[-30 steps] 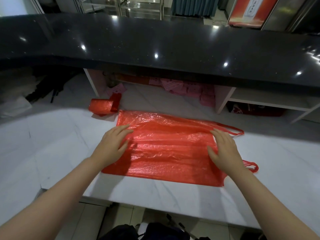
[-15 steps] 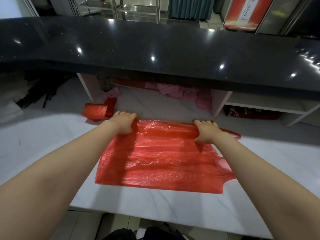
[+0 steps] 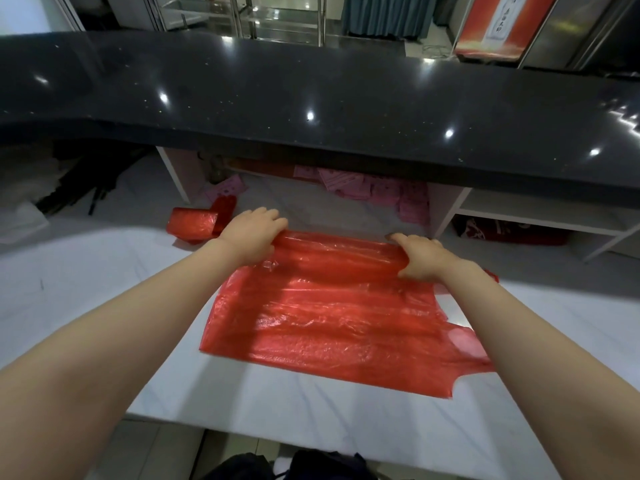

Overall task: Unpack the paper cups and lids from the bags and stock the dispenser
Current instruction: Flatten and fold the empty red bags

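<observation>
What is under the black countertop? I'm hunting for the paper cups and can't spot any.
Under the black countertop lie scattered pink papers on the white surface, and a side shelf over something dark red. No cups show; the deeper recess is too shadowed to see.

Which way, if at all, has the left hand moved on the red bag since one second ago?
Yes. The left hand has moved from the middle of the red bag to its far edge, toward the black counter, and grips it.
</observation>
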Available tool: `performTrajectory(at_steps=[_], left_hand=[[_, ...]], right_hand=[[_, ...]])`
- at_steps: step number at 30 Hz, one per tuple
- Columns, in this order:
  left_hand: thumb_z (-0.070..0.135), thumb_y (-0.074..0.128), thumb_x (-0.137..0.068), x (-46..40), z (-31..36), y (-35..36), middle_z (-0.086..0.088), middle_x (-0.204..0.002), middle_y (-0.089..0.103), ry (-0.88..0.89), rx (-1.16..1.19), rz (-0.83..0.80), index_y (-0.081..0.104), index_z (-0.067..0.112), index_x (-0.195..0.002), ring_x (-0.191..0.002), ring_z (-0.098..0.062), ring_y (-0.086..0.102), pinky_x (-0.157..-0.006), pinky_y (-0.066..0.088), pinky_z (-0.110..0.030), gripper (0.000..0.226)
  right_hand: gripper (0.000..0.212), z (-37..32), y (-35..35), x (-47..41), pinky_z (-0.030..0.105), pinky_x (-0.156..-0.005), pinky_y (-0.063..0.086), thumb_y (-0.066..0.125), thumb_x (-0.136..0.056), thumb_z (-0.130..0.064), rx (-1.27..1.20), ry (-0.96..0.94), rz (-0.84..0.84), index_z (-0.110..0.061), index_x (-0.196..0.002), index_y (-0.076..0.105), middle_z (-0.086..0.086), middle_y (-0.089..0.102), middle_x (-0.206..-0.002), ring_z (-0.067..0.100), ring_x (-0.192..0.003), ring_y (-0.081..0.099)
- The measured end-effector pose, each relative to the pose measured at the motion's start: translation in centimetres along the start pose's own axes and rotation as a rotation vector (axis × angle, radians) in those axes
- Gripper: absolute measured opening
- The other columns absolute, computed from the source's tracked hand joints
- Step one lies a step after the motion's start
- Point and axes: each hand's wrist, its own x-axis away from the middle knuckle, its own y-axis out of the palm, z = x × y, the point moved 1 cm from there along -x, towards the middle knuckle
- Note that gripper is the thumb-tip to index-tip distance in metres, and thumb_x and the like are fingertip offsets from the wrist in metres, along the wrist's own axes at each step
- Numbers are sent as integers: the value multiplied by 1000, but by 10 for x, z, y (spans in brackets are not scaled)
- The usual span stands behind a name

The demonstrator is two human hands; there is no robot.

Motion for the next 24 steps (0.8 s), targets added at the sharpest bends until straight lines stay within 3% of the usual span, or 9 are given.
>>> performTrajectory(at_steps=[6,9,11,13,16,19,24], left_hand=[[5,71,-62,15,-1,-3,-8,-83,54,-32,-24,254,54,13,-90,-75,-32,52,-62,34,-39,34],[15,66,-68,29,8,4,-7,-86,51,-59,31,371,55,13,-94,-79,-32,50,-68,36,-41,28],[18,56,-73,43,18,12,-6,-91,52,-55,68,430,57,13,-99,-83,-31,50,-73,37,-41,27],[19,51,-74,58,29,22,-7,-97,55,-39,97,444,59,12,-104,-87,-31,51,-79,39,-42,32],[23,50,-77,79,40,41,-9,-109,58,-50,130,413,61,10,-111,-97,-32,53,-88,40,-43,38],[29,49,-82,97,47,59,-6,-118,58,-83,202,347,62,14,-115,-107,-29,53,-93,39,-40,38],[36,43,-92,115,52,72,-1,-125,57,-89,267,230,63,18,-119,-114,-24,52,-99,37,-35,38]], right_hand=[[35,-5,-6,20,41,-87,41,68,-77,-9,162,-95,402,-12,-111,63,9,59,-106,33,-100,56],[24,-5,9,33,41,-68,42,72,-69,4,203,-171,673,-7,-88,63,10,58,-89,34,-78,54],[23,-6,22,43,41,-65,40,68,-68,7,199,-202,776,-5,-87,59,13,58,-89,35,-75,52],[31,-8,37,53,42,-68,43,66,-63,7,184,-213,771,-5,-91,60,14,59,-93,36,-78,54],[50,-8,62,66,44,-83,49,74,-57,-1,173,-194,629,-6,-105,64,13,63,-106,36,-92,60],[54,-7,82,76,46,-93,49,79,-66,-19,155,-193,489,-8,-117,64,13,63,-119,36,-103,61],[58,-7,98,84,48,-102,44,47,-87,-53,201,-136,420,-13,-125,65,11,62,-131,32,-116,58]])
